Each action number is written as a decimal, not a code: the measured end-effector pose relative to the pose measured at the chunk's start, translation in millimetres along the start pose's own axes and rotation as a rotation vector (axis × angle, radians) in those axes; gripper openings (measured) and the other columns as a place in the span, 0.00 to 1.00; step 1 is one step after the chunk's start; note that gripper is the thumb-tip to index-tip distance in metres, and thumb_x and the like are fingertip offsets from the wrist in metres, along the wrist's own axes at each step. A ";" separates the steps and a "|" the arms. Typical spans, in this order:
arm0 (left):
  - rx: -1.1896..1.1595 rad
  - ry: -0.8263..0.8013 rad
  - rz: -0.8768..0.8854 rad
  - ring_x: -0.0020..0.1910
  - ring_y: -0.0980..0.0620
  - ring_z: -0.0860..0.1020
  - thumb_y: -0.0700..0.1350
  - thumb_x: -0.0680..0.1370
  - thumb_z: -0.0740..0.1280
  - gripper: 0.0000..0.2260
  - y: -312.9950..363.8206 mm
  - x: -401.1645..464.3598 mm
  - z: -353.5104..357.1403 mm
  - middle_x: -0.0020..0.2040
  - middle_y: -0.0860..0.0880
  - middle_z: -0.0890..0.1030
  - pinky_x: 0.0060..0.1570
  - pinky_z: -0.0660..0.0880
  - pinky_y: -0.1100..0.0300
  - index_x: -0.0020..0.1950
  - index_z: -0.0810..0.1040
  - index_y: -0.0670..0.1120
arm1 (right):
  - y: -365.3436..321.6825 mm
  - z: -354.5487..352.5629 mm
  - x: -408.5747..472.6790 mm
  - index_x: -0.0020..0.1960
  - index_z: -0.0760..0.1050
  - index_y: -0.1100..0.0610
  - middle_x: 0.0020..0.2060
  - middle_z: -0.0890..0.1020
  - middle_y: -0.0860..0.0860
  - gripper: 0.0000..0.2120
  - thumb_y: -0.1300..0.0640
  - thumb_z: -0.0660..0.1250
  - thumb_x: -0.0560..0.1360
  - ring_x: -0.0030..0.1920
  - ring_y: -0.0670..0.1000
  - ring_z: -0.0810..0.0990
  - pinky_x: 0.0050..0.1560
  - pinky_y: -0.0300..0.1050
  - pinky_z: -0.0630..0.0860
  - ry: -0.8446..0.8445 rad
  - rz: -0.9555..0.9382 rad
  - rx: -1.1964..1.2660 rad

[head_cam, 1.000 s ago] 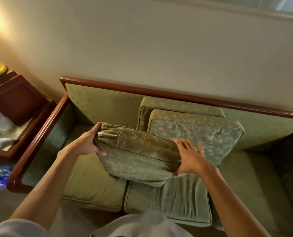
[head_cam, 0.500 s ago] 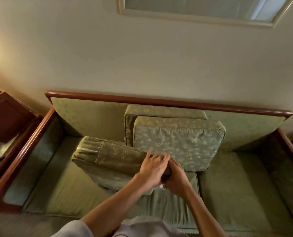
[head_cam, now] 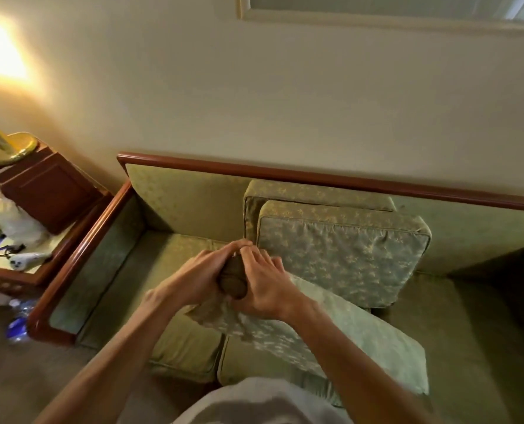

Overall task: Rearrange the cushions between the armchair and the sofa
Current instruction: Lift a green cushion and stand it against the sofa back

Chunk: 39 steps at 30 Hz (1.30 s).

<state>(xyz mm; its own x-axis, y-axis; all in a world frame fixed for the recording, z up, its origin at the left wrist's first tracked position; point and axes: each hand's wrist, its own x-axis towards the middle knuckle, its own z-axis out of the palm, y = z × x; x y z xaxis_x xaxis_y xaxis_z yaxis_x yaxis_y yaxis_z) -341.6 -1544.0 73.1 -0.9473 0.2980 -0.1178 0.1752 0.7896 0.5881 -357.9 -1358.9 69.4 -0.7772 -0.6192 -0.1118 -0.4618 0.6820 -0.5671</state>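
At the far left a side table [head_cam: 25,272] carries a plastic bag and a lamp base, just beside the sofa [head_cam: 331,175] arm. Over the seat, the left hand [head_cam: 193,280] and the right hand [head_cam: 265,287] meet at one bunched corner of the held cushion [head_cam: 346,325], fingers of both curled round it. From that grip the cushion's long axis runs down and to the right, away from the left arm and under the right forearm. Two more cushions [head_cam: 343,255] lean upright against the sofa back, just behind the hands.
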 end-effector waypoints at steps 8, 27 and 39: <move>-0.010 -0.110 -0.395 0.67 0.48 0.75 0.31 0.70 0.69 0.41 -141.9 -50.5 93.3 0.64 0.52 0.77 0.63 0.71 0.59 0.64 0.62 0.75 | 128.8 94.5 -59.2 0.80 0.46 0.53 0.76 0.60 0.53 0.56 0.38 0.76 0.65 0.76 0.56 0.57 0.77 0.56 0.48 -0.249 0.220 -0.307; 0.467 -0.217 -0.100 0.72 0.45 0.65 0.59 0.70 0.77 0.39 -37.9 30.5 154.1 0.70 0.49 0.70 0.75 0.54 0.42 0.74 0.64 0.48 | 162.6 73.6 -65.8 0.76 0.59 0.49 0.72 0.64 0.48 0.38 0.48 0.69 0.70 0.75 0.51 0.59 0.76 0.58 0.52 -0.256 0.427 -0.263; 0.391 0.055 0.143 0.51 0.50 0.76 0.67 0.78 0.58 0.21 -187.4 23.3 -5.0 0.51 0.55 0.81 0.50 0.61 0.54 0.60 0.75 0.55 | 36.6 33.2 106.0 0.51 0.70 0.46 0.46 0.68 0.41 0.13 0.47 0.65 0.68 0.53 0.47 0.71 0.45 0.45 0.65 -0.221 0.173 -0.391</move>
<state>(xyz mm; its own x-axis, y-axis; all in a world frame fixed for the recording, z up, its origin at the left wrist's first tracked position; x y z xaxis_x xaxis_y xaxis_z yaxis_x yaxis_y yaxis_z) -397.8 -1687.7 -35.9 -0.9169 0.3991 -0.0078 0.3850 0.8895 0.2462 -442.9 -1412.6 9.7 -0.7668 -0.5227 -0.3725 -0.4927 0.8513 -0.1803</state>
